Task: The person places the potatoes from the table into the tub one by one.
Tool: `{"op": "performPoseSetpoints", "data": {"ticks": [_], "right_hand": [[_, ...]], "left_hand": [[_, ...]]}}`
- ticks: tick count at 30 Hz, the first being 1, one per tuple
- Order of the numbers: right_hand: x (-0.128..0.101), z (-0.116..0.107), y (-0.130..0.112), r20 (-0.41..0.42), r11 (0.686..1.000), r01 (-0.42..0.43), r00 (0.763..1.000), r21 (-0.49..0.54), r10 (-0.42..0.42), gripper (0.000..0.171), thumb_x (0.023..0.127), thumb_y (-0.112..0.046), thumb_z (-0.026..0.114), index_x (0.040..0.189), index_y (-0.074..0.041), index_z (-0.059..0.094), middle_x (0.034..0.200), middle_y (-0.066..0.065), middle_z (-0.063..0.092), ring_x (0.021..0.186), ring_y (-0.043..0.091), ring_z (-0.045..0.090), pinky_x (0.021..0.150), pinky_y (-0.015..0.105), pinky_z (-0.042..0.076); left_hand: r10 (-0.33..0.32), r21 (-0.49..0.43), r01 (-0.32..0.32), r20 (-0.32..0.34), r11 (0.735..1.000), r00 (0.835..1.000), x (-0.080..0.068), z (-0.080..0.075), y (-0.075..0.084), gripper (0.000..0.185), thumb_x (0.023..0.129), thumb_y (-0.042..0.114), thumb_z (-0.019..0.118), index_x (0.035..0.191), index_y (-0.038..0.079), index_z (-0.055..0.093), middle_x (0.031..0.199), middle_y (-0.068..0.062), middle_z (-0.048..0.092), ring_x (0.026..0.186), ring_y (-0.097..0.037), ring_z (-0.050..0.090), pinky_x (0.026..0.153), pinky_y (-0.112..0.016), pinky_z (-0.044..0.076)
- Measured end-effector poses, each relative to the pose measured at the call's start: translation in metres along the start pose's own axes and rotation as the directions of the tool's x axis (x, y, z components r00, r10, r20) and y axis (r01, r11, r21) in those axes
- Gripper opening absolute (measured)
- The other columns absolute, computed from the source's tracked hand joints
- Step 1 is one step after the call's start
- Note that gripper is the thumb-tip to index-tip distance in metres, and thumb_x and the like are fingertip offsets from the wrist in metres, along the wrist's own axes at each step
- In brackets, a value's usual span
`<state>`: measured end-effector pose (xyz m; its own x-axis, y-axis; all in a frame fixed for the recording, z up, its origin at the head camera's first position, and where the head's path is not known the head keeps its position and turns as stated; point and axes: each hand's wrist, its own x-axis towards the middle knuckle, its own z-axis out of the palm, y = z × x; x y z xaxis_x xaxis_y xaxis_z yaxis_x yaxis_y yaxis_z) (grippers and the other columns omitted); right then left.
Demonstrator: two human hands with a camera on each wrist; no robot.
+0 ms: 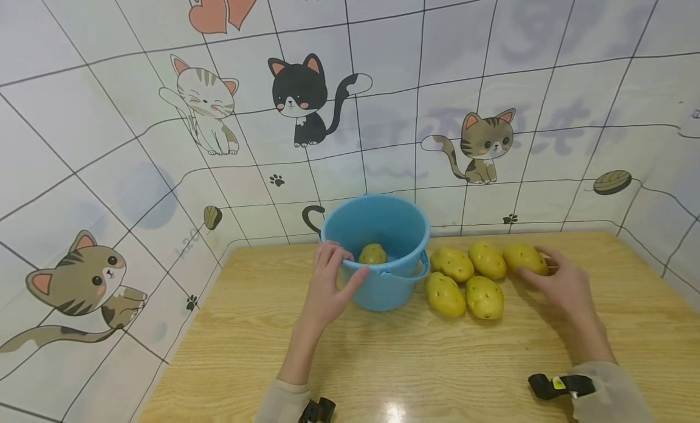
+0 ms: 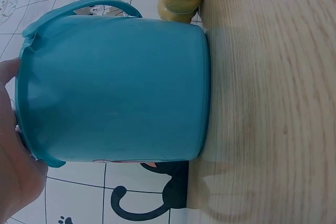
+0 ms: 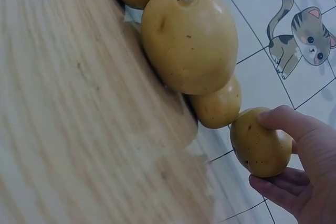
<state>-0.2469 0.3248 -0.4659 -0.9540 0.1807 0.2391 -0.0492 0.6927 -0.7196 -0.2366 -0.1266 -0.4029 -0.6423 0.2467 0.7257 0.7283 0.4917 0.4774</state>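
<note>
Left hand (image 1: 330,281) gripping rim of round blue plastic bucket (image 1: 383,286), standing upright on pale wooden table (image 1: 383,362), one yellow speckled potato (image 1: 373,254) lying inside. Right hand (image 1: 560,283) curling thumb and fingers around far-right yellow speckled potato (image 1: 524,257), resting on table. Four more yellow potatoes (image 1: 465,280) lying between bucket and right hand.

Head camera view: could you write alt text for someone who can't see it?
A person's left hand holds the rim of a blue bucket with one potato inside, while the right hand grips the farthest-right potato of five lying beside the bucket on a wooden table. Cat-patterned tiles line the wall behind.
</note>
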Motion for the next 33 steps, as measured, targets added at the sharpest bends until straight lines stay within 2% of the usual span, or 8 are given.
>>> {"op": "performPoseSetpoints", "data": {"ticks": [9,14,17,24,33], "right_hand": [[0.003,-0.005,-0.011,-0.058,0.999,0.045,0.997,-0.017,-0.046,0.070,0.092,-0.033,0.074,0.144,0.005,0.046,0.128,0.044,0.050,0.112,0.057,0.055,0.086,0.062,0.046],[0.004,-0.009,-0.023,-0.085,0.997,0.069,0.994,-0.033,-0.072,0.069,0.092,-0.037,0.074,0.143,0.002,0.049,0.127,0.041,0.054,0.109,0.054,0.058,0.080,0.051,0.048],[0.003,-0.011,-0.032,-0.098,0.995,0.092,0.991,-0.036,-0.095,0.068,0.091,-0.037,0.075,0.143,0.000,0.050,0.127,0.040,0.056,0.107,0.053,0.059,0.078,0.046,0.048],[-0.002,-0.014,-0.054,-0.126,0.991,0.135,0.983,-0.015,-0.136,0.067,0.091,-0.035,0.076,0.143,-0.001,0.052,0.124,0.037,0.059,0.103,0.050,0.062,0.071,0.021,0.041],[-0.006,-0.014,-0.078,-0.120,0.984,0.177,0.977,0.002,-0.176,0.069,0.090,-0.034,0.077,0.144,-0.001,0.051,0.124,0.035,0.060,0.103,0.050,0.063,0.071,0.012,0.039]], "left_hand": [[0.012,-0.016,-0.012,-0.019,1.000,1.000,0.001,0.002,0.000,0.024,0.094,0.031,0.067,0.093,0.010,0.056,0.101,-0.004,0.047,0.110,-0.025,0.041,0.100,-0.050,0.031],[-0.004,-0.029,0.004,-0.018,1.000,1.000,0.002,0.002,0.000,0.022,0.093,0.029,0.068,0.092,0.011,0.056,0.101,-0.004,0.047,0.109,-0.025,0.041,0.099,-0.050,0.031],[-0.005,-0.037,0.004,-0.019,0.999,1.000,0.001,0.002,0.000,0.021,0.093,0.028,0.069,0.092,0.011,0.056,0.100,-0.003,0.047,0.109,-0.025,0.041,0.099,-0.050,0.031],[0.012,-0.040,-0.014,-0.029,0.999,0.999,0.000,0.004,-0.003,0.024,0.094,0.031,0.068,0.093,0.011,0.056,0.099,-0.003,0.047,0.109,-0.025,0.041,0.099,-0.050,0.031],[0.008,-0.041,-0.009,-0.032,0.999,0.999,0.000,0.004,-0.002,0.023,0.093,0.028,0.069,0.093,0.010,0.056,0.099,-0.003,0.047,0.109,-0.025,0.041,0.099,-0.050,0.030]]}}
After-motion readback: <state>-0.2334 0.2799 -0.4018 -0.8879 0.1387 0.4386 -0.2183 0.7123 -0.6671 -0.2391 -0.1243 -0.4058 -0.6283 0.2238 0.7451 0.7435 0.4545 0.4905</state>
